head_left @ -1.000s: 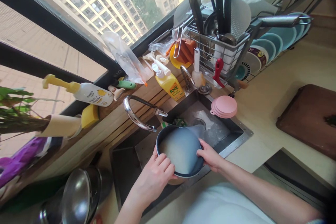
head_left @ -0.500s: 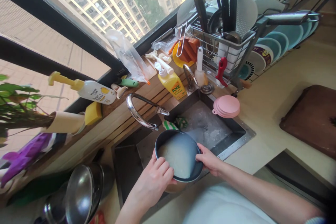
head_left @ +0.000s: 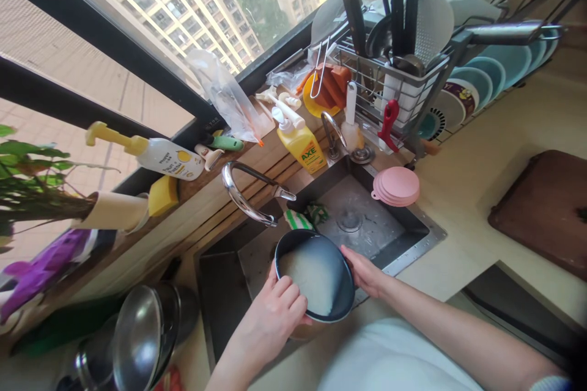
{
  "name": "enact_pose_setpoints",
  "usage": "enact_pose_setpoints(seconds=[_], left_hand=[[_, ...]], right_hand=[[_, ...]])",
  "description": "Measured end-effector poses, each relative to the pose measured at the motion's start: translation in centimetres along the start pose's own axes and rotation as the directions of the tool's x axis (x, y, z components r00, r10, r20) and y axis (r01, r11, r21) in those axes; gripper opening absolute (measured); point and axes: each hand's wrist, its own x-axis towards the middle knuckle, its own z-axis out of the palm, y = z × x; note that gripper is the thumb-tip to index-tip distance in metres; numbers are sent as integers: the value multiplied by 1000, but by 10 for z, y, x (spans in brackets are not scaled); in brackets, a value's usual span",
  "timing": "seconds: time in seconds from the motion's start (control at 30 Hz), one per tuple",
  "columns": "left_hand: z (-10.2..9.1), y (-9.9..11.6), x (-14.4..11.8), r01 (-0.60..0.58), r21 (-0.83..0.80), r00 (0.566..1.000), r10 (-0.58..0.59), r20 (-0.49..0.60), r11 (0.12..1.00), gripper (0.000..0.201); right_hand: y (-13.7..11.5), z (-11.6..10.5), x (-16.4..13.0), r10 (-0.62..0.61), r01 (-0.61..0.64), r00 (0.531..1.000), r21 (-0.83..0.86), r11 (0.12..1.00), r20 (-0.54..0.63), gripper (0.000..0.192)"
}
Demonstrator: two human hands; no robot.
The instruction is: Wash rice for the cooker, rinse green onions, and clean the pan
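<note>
Over the near edge of the sink (head_left: 385,256), I hold a dark-lined rice cooker pot (head_left: 337,266) with no visible handle. Pale, wet rice (head_left: 308,284) lies in it, tilted towards the near side. My left hand (head_left: 277,311) is closed around the pot's left rim, its fingers bent over the edge. On the opposite side my right hand (head_left: 364,272) grips the wall, thumb near the rim and other fingers hidden behind. A curved chrome faucet (head_left: 241,195) arches beside the pot, apart from it.
A green-striped cloth (head_left: 298,220) lies in the sink by the drain (head_left: 349,220). A pink lid (head_left: 397,186) sits on the right rim. Behind stand a yellow soap bottle (head_left: 305,149) and a utensil rack (head_left: 408,85). Steel pots (head_left: 137,336) are at left.
The pot has shifted slightly right and towards me, still in both hands. The whitish blur over the sink floor has cleared, and the drain now shows.
</note>
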Motion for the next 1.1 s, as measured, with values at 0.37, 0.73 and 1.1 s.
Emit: enact_pose_setpoints(seconds=[0.37,0.73,1.1], left_hand=[[0,8,1,2,-31,1000,-2,-1,1000,28],[-3,12,10,-10,-22,1000,10,-17,1000,29],[-1,12,21,0,-28,1000,0,-9,1000,28]], right_hand=[[-5,1,51,-81,111,983,182,977,-165,12],[-6,2,59,-74,86,995,217,972,-60,16],[-3,-6,65,-98,113,992,191,975,-85,14]])
